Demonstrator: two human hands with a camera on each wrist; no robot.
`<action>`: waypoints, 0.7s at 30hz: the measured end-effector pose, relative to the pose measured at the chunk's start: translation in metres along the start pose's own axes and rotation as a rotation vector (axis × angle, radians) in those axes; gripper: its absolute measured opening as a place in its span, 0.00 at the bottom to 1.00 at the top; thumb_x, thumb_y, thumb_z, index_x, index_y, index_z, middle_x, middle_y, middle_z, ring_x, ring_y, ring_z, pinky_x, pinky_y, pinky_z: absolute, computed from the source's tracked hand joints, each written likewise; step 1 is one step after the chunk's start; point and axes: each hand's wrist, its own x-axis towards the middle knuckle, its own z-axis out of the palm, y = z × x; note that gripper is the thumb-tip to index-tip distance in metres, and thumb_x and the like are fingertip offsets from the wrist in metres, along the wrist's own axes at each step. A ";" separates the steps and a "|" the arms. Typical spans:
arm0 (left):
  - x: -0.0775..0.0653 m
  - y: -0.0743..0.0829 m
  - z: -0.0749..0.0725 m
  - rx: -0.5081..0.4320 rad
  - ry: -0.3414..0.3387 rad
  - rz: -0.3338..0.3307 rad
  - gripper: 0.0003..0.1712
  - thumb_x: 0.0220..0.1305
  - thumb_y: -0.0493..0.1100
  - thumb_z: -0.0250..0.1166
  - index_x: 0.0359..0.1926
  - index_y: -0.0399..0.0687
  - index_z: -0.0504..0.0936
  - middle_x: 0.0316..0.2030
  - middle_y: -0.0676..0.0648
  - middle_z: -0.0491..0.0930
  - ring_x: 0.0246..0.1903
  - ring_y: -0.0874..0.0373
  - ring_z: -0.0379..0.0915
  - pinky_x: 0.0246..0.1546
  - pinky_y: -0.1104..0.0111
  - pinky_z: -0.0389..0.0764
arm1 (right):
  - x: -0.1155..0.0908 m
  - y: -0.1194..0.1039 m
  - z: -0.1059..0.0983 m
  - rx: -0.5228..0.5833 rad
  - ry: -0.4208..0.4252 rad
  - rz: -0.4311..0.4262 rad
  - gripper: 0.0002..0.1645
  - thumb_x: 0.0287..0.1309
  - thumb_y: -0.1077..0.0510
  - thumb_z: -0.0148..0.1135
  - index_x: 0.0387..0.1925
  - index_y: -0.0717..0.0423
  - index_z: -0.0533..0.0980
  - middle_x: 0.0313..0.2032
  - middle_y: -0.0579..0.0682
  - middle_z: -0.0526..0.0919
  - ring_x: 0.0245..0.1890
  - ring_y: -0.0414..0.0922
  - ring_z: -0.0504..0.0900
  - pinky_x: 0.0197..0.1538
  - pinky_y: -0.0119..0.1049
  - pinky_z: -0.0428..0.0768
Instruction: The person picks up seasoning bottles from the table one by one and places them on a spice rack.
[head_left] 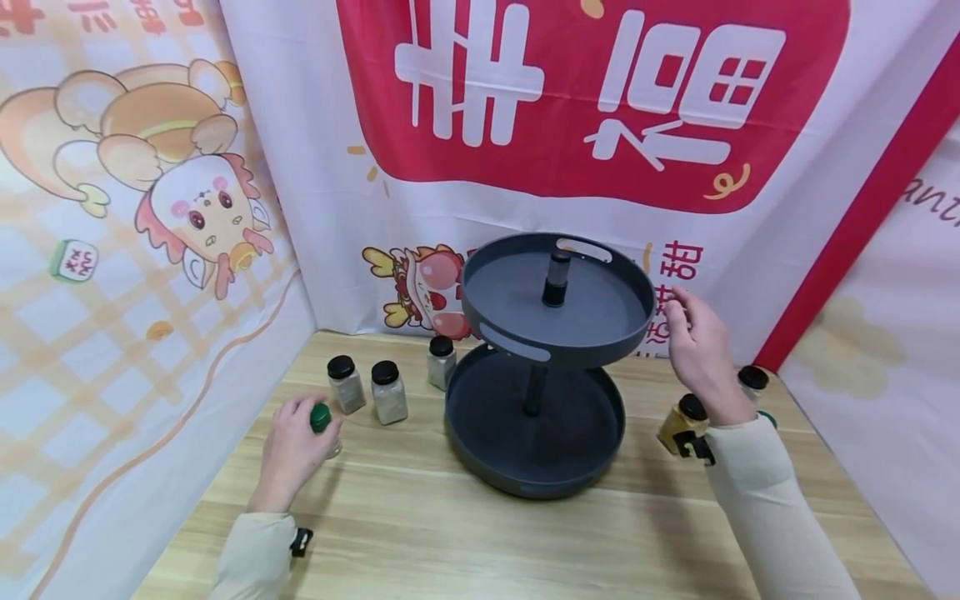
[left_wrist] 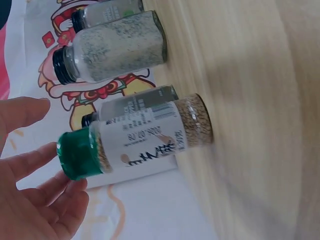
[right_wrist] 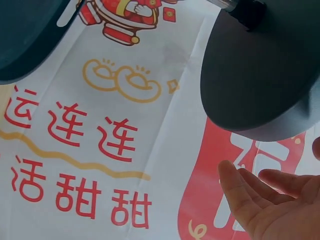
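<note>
My left hand [head_left: 292, 446] is at a spice jar with a green cap [left_wrist: 80, 154], which stands on the table. In the left wrist view, its fingers [left_wrist: 37, 167] touch the cap's side while the thumb stays off it. Pale seeds show through the clear wall of this labelled jar. My right hand [head_left: 701, 350] is held up just beyond the right rim of the upper tray of a dark grey two-tier stand [head_left: 555, 342]. Its fingers are loosely extended, and a gap shows between them and the tray in the right wrist view.
Beside the green-capped jar stand black-capped jars [head_left: 388, 396], one partly behind the stand. At right, a yellowish jar [head_left: 678, 425] and another black-capped jar [head_left: 752, 379] are near the right forearm. Printed cloths [head_left: 300, 167] wall the wooden table [head_left: 420, 533] at back and sides.
</note>
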 end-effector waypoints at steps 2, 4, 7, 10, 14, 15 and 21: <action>0.000 -0.002 0.001 -0.005 -0.004 -0.014 0.27 0.57 0.44 0.67 0.54 0.34 0.74 0.51 0.30 0.70 0.45 0.37 0.68 0.40 0.46 0.72 | 0.001 -0.002 0.000 0.006 0.009 -0.012 0.34 0.72 0.43 0.34 0.69 0.59 0.58 0.59 0.65 0.69 0.53 0.59 0.70 0.54 0.60 0.68; 0.000 -0.005 0.002 -0.016 -0.015 -0.026 0.28 0.57 0.44 0.67 0.56 0.34 0.72 0.51 0.30 0.70 0.46 0.37 0.68 0.41 0.46 0.72 | 0.002 -0.003 0.000 0.005 0.014 -0.025 0.34 0.72 0.42 0.34 0.69 0.60 0.58 0.58 0.65 0.69 0.53 0.59 0.70 0.54 0.60 0.68; 0.000 -0.008 0.003 -0.046 -0.051 -0.061 0.32 0.58 0.44 0.66 0.60 0.32 0.68 0.53 0.29 0.68 0.48 0.35 0.68 0.43 0.44 0.72 | 0.003 -0.007 0.000 -0.001 -0.007 -0.032 0.35 0.71 0.42 0.34 0.70 0.58 0.57 0.62 0.64 0.66 0.57 0.60 0.68 0.57 0.61 0.66; 0.000 -0.013 0.006 -0.085 -0.086 -0.101 0.36 0.59 0.44 0.64 0.63 0.31 0.63 0.55 0.26 0.65 0.50 0.32 0.66 0.46 0.42 0.71 | 0.005 -0.009 0.000 -0.009 -0.027 -0.043 0.35 0.71 0.42 0.35 0.70 0.58 0.56 0.64 0.64 0.64 0.61 0.61 0.64 0.60 0.61 0.62; 0.001 -0.021 0.011 -0.129 -0.111 -0.121 0.39 0.59 0.44 0.64 0.65 0.30 0.59 0.56 0.24 0.65 0.52 0.30 0.65 0.48 0.41 0.69 | 0.007 -0.009 0.002 -0.002 -0.027 -0.062 0.34 0.71 0.43 0.37 0.70 0.58 0.58 0.64 0.64 0.64 0.63 0.61 0.62 0.62 0.60 0.60; 0.002 -0.023 0.012 -0.140 -0.118 -0.126 0.40 0.59 0.44 0.64 0.66 0.30 0.58 0.56 0.24 0.65 0.52 0.30 0.65 0.49 0.41 0.68 | 0.007 -0.009 0.002 0.004 -0.024 -0.066 0.34 0.71 0.43 0.37 0.69 0.58 0.58 0.64 0.64 0.64 0.63 0.60 0.62 0.62 0.59 0.59; 0.002 -0.031 0.016 -0.221 -0.188 -0.186 0.43 0.60 0.44 0.65 0.68 0.32 0.53 0.57 0.24 0.65 0.53 0.30 0.66 0.51 0.41 0.68 | 0.008 -0.011 0.003 0.023 -0.024 -0.079 0.34 0.72 0.43 0.37 0.69 0.59 0.58 0.65 0.64 0.63 0.65 0.61 0.60 0.64 0.59 0.57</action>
